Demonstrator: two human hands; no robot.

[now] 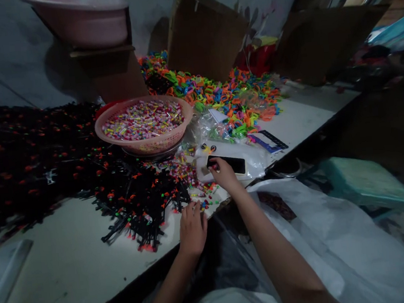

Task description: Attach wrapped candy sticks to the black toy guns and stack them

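My left hand [192, 227] lies at the table's front edge, fingers stretched forward and slightly apart, its tips beside small coloured pieces [204, 204]. Over the left end of a dark-screened phone [234, 163], my right hand [224, 174] is closed in a pinch. A tiny reddish bit shows at its fingertips, too small to name. The phone rests on a clear plastic bag [256, 159]. Left of my hands spreads a heap of black plastic toy parts with orange tips [138, 200]. More small colourful capsule-like pieces [180, 168] lie loose between that heap and the phone.
A pink basket [147, 145] full of the small pieces stands behind. Bright plastic parts [218, 93] are piled at the back near cardboard [205, 32]. A pink basin [93, 26] sits higher up. At right are a green stool [369, 180] and a white sack [323, 221].
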